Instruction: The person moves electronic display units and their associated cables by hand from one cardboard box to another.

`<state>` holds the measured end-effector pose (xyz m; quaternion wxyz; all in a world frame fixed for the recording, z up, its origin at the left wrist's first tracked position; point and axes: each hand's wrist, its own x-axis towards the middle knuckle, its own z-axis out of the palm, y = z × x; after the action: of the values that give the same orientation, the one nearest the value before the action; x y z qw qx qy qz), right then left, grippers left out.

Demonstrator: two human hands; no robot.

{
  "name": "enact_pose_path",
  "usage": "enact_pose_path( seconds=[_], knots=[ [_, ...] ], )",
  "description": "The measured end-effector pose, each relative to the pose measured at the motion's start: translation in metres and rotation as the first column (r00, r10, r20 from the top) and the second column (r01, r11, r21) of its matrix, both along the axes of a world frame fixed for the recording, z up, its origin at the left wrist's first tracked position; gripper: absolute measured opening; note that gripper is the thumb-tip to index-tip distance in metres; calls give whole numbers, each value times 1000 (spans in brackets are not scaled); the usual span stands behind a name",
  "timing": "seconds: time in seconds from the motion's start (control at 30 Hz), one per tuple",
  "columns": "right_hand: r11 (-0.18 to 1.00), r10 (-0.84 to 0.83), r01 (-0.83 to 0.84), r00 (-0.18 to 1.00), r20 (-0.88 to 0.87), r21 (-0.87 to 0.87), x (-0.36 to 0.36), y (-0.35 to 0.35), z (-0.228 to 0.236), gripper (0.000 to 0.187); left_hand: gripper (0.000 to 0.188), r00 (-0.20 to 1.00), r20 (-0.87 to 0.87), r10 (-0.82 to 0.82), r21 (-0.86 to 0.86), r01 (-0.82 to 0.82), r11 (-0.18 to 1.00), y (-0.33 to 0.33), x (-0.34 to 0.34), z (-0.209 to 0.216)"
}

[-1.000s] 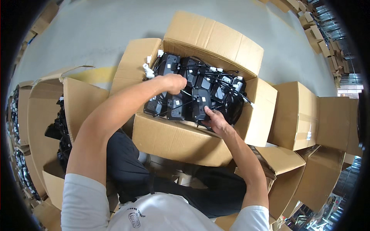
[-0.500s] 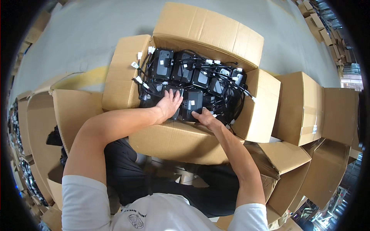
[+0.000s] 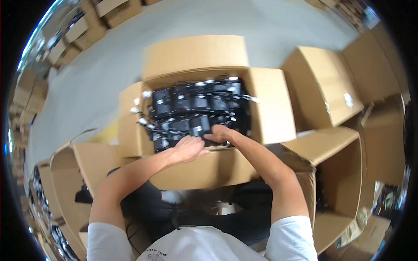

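An open cardboard box (image 3: 196,53) in front of me holds rows of black plastic units with cables and white connectors. My left hand (image 3: 190,148) lies at the near side of the box, fingers stretched toward the near row and somewhat blurred; it appears to hold nothing. Close by, my right hand (image 3: 220,133) reaches in beside a black unit (image 3: 200,125) of the near row. Its thumb points left along that unit's near edge, while the other fingers are hidden or blurred, so a grip on it cannot be made out.
Open cardboard boxes (image 3: 324,87) stand close on the right, with another box (image 3: 98,165) at the left holding dark items. More boxes (image 3: 87,32) line the far left across the grey floor (image 3: 174,24). My legs (image 3: 196,222) are under the near flap.
The view has shifted and blurred. My left hand has slid off the top of a black unit toward the box's near edge. My right hand stays by the near row.
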<state>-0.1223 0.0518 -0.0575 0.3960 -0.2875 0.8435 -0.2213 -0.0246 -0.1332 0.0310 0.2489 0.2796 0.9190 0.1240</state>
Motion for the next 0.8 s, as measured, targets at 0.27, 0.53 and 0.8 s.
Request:
enact_pose_path(
  seconds=[0.27, 0.53, 0.8],
  knots=[
    [905, -244, 227, 970, -1, -360, 21, 209, 261, 66, 47, 995, 70, 73, 135, -82, 987, 74, 14, 10],
    [-70, -851, 932, 130, 509, -354, 157, 492, 164, 44, 51, 992, 86, 88, -6, -87, 996, 93, 19, -5],
    [159, -737, 890, 395, -548, 427, 193, 507, -57, 85, 53, 993, 109, 50, 7, -51, 999, 91, 14, -14]
  ],
)
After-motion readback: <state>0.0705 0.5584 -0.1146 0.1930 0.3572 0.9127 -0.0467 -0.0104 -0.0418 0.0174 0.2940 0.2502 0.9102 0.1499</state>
